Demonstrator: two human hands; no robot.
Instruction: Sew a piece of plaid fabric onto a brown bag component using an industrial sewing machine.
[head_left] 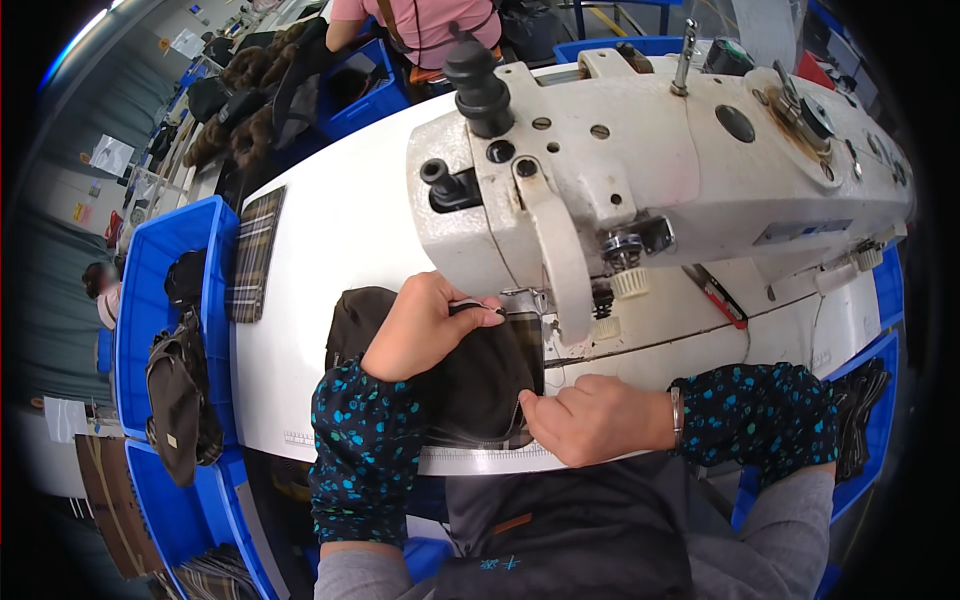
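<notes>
Pinches the dark cloth [475,385] at its far edge with the left hand [425,325], close beside the presser foot [527,298]; grips its right edge between the curled fingers of the right hand [600,420]. Spreads it on the tabletop [340,220], over plaid [524,332], below the sewing machine [600,170]. Could nick a left fingertip by stitching with it so near. Could pucker or skew the edge by pulling unevenly. Could trap a fold by letting the plaid slip underneath.
</notes>
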